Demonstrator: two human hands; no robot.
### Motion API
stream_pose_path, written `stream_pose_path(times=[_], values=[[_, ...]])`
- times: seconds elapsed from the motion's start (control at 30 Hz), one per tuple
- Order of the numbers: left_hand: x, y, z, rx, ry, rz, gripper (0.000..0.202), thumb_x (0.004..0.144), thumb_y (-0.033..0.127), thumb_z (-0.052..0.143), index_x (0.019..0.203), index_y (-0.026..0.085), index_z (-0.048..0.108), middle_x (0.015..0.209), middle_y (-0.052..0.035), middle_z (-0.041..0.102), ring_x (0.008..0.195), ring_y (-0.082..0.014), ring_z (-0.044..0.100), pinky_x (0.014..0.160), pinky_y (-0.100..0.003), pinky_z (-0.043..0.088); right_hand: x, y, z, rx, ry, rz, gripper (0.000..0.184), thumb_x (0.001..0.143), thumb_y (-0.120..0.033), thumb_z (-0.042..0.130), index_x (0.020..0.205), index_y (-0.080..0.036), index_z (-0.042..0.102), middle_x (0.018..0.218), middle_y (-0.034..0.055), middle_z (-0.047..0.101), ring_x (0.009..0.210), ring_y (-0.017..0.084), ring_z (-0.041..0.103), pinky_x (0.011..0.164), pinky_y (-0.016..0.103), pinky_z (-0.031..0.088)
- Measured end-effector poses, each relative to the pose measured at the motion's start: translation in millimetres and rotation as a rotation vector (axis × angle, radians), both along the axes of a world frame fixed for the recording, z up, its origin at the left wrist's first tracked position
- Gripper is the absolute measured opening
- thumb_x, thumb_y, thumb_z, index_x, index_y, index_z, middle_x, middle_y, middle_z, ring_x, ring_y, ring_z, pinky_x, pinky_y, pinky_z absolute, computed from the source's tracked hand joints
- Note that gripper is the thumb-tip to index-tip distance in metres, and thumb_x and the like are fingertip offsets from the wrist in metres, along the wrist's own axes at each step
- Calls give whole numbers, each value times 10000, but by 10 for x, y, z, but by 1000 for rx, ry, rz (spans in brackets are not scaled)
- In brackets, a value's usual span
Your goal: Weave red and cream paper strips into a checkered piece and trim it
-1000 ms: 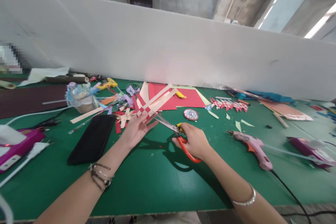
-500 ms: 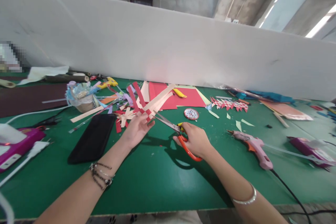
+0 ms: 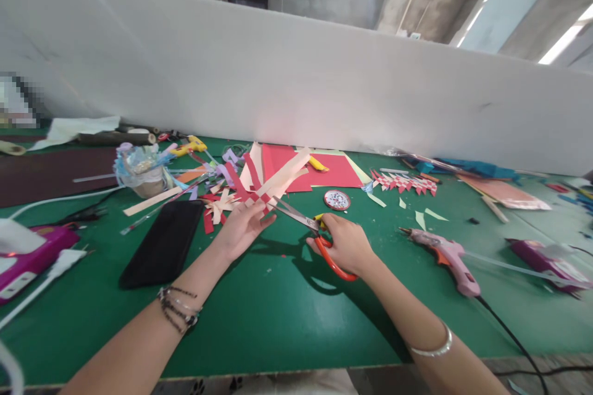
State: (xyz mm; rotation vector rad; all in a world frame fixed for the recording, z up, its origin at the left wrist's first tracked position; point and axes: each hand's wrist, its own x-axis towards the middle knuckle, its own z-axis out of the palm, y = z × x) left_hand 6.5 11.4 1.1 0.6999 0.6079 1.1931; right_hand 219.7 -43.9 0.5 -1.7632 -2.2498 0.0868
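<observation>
My left hand (image 3: 241, 228) pinches a woven piece of red and cream paper strips (image 3: 266, 185), held just above the green table (image 3: 278, 315). Its long strip ends fan up and to the right. My right hand (image 3: 345, 244) grips orange-handled scissors (image 3: 315, 234). The blades point left and stand apart, with their tips at the weave's lower edge close to my left fingers.
A black phone (image 3: 162, 241) lies left of my left hand. A pink glue gun (image 3: 445, 253) with its cord lies at the right. Red paper sheets (image 3: 333, 173), a round tin (image 3: 336, 200), paper scraps and a cup of trimmings (image 3: 141, 170) sit behind. A white partition closes the far edge.
My left hand has turned the woven piece a little, so its strips fan differently. The scissors' blades have shifted slightly up toward the weave. Both arms stay in nearly the same place.
</observation>
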Motion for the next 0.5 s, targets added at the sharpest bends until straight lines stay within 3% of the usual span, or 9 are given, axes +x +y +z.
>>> stream_pose_path(times=[0.17,0.33,0.5], values=[[-1,15,-15,-3,-6,10,114,697,32,630,740,137,632,701,8,639,631,-103,600,613,-254,561,1,2,-15,-5,9,-5,327,813,-510,456,878,-194,507,875,33,629,744,173,581,549,242,265],[16,5,-21,-12,-14,7,105,694,24,636,659,120,611,630,23,611,554,-82,573,623,-276,573,-13,6,-8,-5,5,-1,323,816,-511,451,836,-192,500,837,30,624,714,166,574,540,240,256],[32,-4,-18,-6,-6,-12,85,685,28,644,677,112,628,639,11,615,610,-96,591,630,-261,570,-15,-1,6,-10,5,4,324,815,-510,462,837,-191,512,844,32,628,721,164,576,544,238,260]])
